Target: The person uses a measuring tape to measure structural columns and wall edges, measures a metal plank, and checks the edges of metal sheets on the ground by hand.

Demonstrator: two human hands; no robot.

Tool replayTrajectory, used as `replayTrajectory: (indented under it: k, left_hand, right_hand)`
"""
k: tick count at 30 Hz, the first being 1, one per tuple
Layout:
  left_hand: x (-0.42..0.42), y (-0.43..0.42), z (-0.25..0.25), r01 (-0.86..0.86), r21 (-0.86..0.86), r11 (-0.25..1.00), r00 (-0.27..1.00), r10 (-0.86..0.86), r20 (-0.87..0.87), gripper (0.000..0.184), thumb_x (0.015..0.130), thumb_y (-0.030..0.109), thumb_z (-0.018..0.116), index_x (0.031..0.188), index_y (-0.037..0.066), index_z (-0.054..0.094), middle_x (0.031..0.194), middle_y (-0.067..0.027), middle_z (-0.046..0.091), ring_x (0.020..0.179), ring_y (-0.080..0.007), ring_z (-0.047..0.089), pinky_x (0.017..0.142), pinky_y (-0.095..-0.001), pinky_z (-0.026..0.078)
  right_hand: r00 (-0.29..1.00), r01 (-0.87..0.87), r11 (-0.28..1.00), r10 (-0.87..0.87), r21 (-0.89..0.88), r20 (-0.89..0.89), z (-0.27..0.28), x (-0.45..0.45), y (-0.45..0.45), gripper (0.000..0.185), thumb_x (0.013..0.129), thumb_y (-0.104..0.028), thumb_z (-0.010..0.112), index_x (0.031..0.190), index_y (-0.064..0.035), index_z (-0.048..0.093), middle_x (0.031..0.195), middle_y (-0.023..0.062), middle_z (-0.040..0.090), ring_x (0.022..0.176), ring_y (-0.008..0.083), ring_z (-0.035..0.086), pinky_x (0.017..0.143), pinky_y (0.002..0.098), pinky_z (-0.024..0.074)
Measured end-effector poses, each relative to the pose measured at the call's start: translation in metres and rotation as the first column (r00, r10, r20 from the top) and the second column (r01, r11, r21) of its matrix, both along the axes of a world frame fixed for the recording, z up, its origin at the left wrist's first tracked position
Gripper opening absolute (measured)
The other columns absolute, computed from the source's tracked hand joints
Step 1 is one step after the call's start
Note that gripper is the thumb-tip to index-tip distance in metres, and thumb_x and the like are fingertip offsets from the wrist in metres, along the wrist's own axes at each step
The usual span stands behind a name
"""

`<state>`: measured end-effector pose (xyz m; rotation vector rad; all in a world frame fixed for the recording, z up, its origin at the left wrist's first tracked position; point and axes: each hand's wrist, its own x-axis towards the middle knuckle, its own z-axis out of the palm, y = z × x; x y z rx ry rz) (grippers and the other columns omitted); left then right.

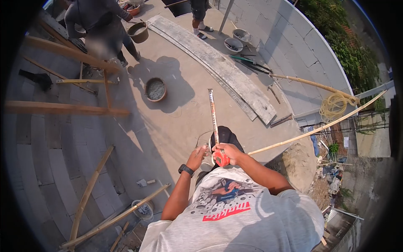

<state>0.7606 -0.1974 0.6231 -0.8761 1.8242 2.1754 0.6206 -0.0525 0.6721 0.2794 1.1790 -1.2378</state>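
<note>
My right hand is wrapped around a red tape measure. Its blade sticks out away from me over the concrete floor, the metal end hook at the tip. Just left of the tape case is my left hand, with a dark watch on the wrist. The fingers of that hand are curled together; anything between them is too small to make out. My dark trouser leg shows beneath the blade.
Long grey boards lie across the floor. A mortar bucket stands ahead. A person at upper left holds another bucket. Wooden poles cross both sides. Block walls curve around, and a hammer lies right.
</note>
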Motion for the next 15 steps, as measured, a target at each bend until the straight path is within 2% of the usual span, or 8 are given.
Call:
replayTrajectory:
  k: [1,4,7,8,9,10,13,15]
  left_hand:
    - [-0.020,0.002,0.001,0.009,-0.002,1.000,1.000,-0.009,-0.003,0.057,0.095,0.046,0.043,0.125,-0.003,0.047,0.110,-0.0148,0.062,0.092,-0.0166,0.061,0.076,-0.0288,0.048]
    - [-0.069,-0.010,0.001,0.086,-0.005,0.996,0.986,-0.086,-0.143,0.056,0.097,0.047,0.039,0.117,-0.003,0.054,0.099,-0.0122,0.064,0.083,-0.0146,0.061,0.068,-0.0259,0.048]
    - [-0.119,-0.039,0.015,0.093,-0.206,0.974,0.988,-0.116,-0.100,0.057,0.097,0.046,0.037,0.091,-0.004,0.063,0.067,-0.0050,0.059,0.056,-0.0111,0.055,0.049,-0.0248,0.045]
    - [-0.138,-0.050,0.019,0.102,-0.219,0.970,0.987,-0.126,-0.098,0.057,0.097,0.046,0.037,0.091,-0.004,0.063,0.067,-0.0050,0.059,0.056,-0.0111,0.055,0.049,-0.0248,0.045]
    - [-0.156,-0.061,0.020,0.059,-0.167,0.984,0.993,-0.075,-0.096,0.056,0.098,0.046,0.037,0.088,-0.003,0.062,0.066,-0.0047,0.059,0.054,-0.0107,0.055,0.048,-0.0245,0.044]
    - [-0.177,-0.073,0.019,0.019,-0.115,0.993,0.995,-0.030,-0.091,0.055,0.098,0.046,0.037,0.086,-0.003,0.062,0.065,-0.0044,0.058,0.053,-0.0104,0.054,0.047,-0.0243,0.044]
    - [-0.255,-0.108,0.007,0.009,-0.168,0.986,0.997,-0.021,-0.072,0.054,0.098,0.045,0.037,0.083,-0.001,0.061,0.070,-0.0074,0.062,0.058,-0.0115,0.056,0.055,-0.0263,0.046]
    - [-0.306,-0.124,0.001,-0.043,-0.176,0.983,0.991,0.020,-0.134,0.053,0.098,0.045,0.037,0.085,-0.001,0.062,0.076,-0.0103,0.065,0.065,-0.0136,0.058,0.063,-0.0286,0.047]
  right_hand:
    - [0.995,0.079,0.996,-0.076,-0.050,0.057,-0.005,0.001,-0.009,0.024,0.097,-0.023,0.043,0.098,-0.0040,0.056,0.081,0.0090,0.060,0.072,0.0174,0.059,0.063,0.0311,0.0488]
    - [0.998,-0.055,0.998,0.057,-0.043,0.039,-0.017,-0.015,-0.018,0.018,0.095,-0.019,0.045,0.093,-0.0040,0.054,0.079,0.0100,0.060,0.068,0.0197,0.060,0.060,0.0316,0.0493]
    - [0.994,-0.045,0.996,0.052,-0.078,0.093,-0.038,-0.044,-0.042,0.017,0.093,-0.018,0.047,0.093,-0.0035,0.054,0.076,0.0100,0.059,0.063,0.0198,0.059,0.055,0.0316,0.0476]
    - [0.991,-0.030,0.994,0.043,-0.107,0.124,-0.045,-0.062,-0.054,0.016,0.093,-0.018,0.047,0.093,-0.0035,0.054,0.076,0.0101,0.060,0.062,0.0198,0.058,0.055,0.0316,0.0472]
    - [0.996,-0.089,0.992,0.091,-0.091,0.016,-0.039,-0.081,-0.068,0.018,0.093,-0.019,0.047,0.091,-0.0031,0.055,0.076,0.0100,0.060,0.062,0.0193,0.058,0.054,0.0316,0.0468]
    - [0.997,-0.074,0.991,0.076,-0.107,0.015,-0.044,-0.104,-0.083,0.018,0.093,-0.019,0.047,0.091,-0.0031,0.055,0.076,0.0100,0.060,0.062,0.0193,0.058,0.054,0.0316,0.0468]
    - [0.982,-0.086,0.980,0.052,-0.180,-0.184,-0.060,-0.170,-0.119,0.023,0.093,-0.020,0.047,0.086,-0.0009,0.056,0.074,0.0076,0.058,0.064,0.0165,0.058,0.056,0.0298,0.0460]
    - [0.960,-0.181,0.971,0.139,-0.158,-0.243,-0.061,-0.223,-0.127,0.028,0.096,-0.025,0.046,0.086,-0.0008,0.056,0.075,0.0069,0.058,0.066,0.0145,0.058,0.058,0.0281,0.0459]
